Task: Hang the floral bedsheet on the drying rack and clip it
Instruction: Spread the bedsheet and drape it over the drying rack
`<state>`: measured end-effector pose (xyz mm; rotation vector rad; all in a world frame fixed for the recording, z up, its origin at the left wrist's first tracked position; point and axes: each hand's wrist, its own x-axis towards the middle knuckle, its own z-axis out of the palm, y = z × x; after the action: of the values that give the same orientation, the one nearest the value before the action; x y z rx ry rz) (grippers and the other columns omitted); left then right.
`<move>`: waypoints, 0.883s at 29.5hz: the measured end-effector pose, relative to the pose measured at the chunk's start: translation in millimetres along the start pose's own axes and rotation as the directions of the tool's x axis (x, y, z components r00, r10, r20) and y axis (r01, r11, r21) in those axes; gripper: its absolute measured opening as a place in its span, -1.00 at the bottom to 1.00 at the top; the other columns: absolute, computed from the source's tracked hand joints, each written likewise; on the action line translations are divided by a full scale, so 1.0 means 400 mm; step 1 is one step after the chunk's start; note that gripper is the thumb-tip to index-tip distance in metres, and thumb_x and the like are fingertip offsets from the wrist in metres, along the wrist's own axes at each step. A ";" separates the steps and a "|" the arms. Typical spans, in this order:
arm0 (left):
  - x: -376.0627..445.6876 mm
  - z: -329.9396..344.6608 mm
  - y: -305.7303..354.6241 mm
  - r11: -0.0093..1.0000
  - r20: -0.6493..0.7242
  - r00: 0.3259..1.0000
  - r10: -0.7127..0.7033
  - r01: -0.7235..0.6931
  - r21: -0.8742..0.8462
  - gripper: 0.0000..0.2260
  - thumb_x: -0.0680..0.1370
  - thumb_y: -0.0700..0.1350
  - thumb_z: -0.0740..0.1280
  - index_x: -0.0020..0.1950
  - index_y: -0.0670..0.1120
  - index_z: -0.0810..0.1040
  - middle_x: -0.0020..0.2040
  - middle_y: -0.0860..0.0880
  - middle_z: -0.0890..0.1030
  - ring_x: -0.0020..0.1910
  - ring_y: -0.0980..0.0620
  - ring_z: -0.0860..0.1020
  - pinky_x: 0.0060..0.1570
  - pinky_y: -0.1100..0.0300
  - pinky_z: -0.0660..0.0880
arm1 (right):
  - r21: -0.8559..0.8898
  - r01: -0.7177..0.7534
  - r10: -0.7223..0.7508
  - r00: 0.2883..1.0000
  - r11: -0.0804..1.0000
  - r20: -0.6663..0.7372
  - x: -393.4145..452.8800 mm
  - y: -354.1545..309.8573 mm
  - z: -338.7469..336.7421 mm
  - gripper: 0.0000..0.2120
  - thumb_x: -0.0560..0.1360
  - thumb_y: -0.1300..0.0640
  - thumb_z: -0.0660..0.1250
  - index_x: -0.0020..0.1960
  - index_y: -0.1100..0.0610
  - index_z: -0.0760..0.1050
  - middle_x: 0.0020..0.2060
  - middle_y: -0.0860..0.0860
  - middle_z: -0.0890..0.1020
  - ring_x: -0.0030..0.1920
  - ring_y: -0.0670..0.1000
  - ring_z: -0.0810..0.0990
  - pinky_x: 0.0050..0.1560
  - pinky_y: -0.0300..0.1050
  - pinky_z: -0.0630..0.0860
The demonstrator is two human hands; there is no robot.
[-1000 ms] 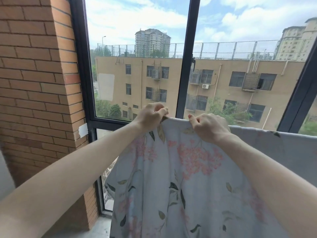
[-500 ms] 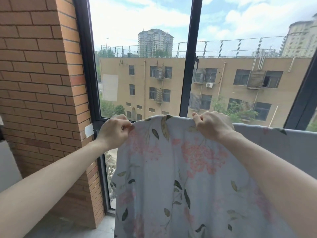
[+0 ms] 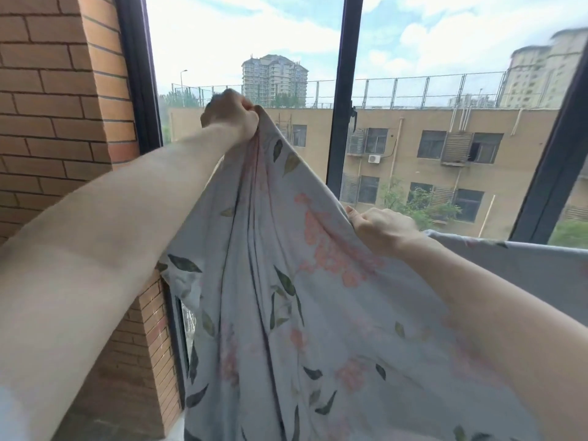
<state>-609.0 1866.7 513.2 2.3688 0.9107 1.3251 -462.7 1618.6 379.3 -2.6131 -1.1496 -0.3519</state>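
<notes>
The floral bedsheet (image 3: 318, 313), pale grey with pink blossoms and dark green leaves, hangs in front of me across the lower half of the view. My left hand (image 3: 230, 114) grips a bunched part of its top edge and holds it high, against the window. My right hand (image 3: 381, 229) grips the top edge lower and to the right. From the right hand the sheet's edge runs level to the right border, draped over something hidden. The drying rack itself is covered by the sheet, and no clip shows.
A brick pillar (image 3: 63, 122) stands close on the left. Dark window frames (image 3: 345, 90) with large panes are straight behind the sheet, another slanting frame (image 3: 553, 154) at the right. A strip of floor shows at the bottom left.
My left hand has lifted its part of the sheet's edge well up, bunching the cloth into long folds. My right hand has stayed on the edge at about the same height.
</notes>
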 end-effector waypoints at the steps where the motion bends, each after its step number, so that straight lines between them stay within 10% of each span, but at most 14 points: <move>1: 0.010 0.020 0.017 0.999 0.026 0.999 -0.035 0.035 0.026 -0.72 0.58 -0.06 0.28 0.22 0.01 0.69 0.22 -0.03 0.68 0.19 -0.11 0.62 0.17 0.09 0.57 | 0.007 -0.018 0.017 1.000 1.000 0.017 0.008 0.000 -0.003 -0.28 0.67 -0.32 -0.19 0.17 0.10 0.60 0.19 0.14 0.62 0.18 0.19 0.57 0.02 0.01 0.35; 5: 0.007 0.172 -0.014 0.971 0.176 0.968 -0.180 0.146 0.189 -0.73 0.61 0.05 0.31 0.20 -0.03 0.68 0.20 -0.11 0.66 0.17 -0.16 0.62 0.05 0.08 0.51 | 0.017 -0.050 0.049 0.996 0.999 0.072 0.017 0.017 -0.015 -0.29 0.66 -0.33 -0.20 0.36 0.06 0.54 0.32 0.16 0.57 0.29 0.21 0.53 0.07 0.03 0.33; 8: -0.033 0.284 -0.082 0.919 0.333 0.907 -0.258 0.124 0.374 -0.70 0.57 0.04 0.36 0.15 -0.15 0.66 0.13 -0.14 0.68 0.11 -0.16 0.66 0.10 0.02 0.60 | 0.016 -0.041 0.039 0.993 0.999 0.114 0.014 0.034 -0.019 -0.43 0.67 -0.29 -0.10 0.09 -0.05 0.63 0.20 0.12 0.62 0.19 0.20 0.56 0.02 0.01 0.36; 11: -0.097 0.335 -0.119 0.887 0.558 0.769 -0.313 0.026 0.461 -0.75 0.56 -0.03 0.41 0.00 -0.23 0.67 -0.09 -0.12 0.71 -0.16 -0.08 0.70 -0.12 0.05 0.67 | 0.012 -0.058 0.056 0.988 0.998 0.145 0.022 0.039 -0.016 -0.54 0.63 -0.23 0.02 -0.21 -0.02 0.53 -0.04 0.07 0.63 0.00 0.15 0.56 -0.11 -0.03 0.37; 16: -0.136 0.340 -0.174 0.903 0.774 0.539 -0.332 -0.057 0.427 -0.71 0.47 -0.10 0.49 0.12 -0.22 0.66 0.03 -0.16 0.70 -0.16 -0.13 0.64 -0.20 0.04 0.55 | -0.011 -0.064 0.065 0.988 0.998 0.141 0.033 0.022 -0.014 -0.52 0.62 -0.23 0.00 -0.04 0.05 0.56 -0.11 0.05 0.58 -0.06 0.15 0.55 -0.12 -0.02 0.35; 26: -0.294 0.137 -0.113 0.886 0.622 0.778 0.095 0.218 -0.408 -0.63 0.68 0.13 0.22 -0.06 -0.02 0.73 -0.10 -0.01 0.72 -0.17 0.00 0.61 -0.12 0.10 0.52 | -0.094 -0.035 0.038 0.999 0.995 0.030 -0.015 0.013 -0.016 -0.42 0.67 -0.26 -0.11 -0.15 0.03 0.54 -0.16 0.06 0.59 -0.04 0.17 0.57 -0.04 0.02 0.41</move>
<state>-625.4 1828.9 382.2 2.1275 0.3999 0.5369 -463.4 1608.9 382.8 -2.7257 -1.1198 -0.3664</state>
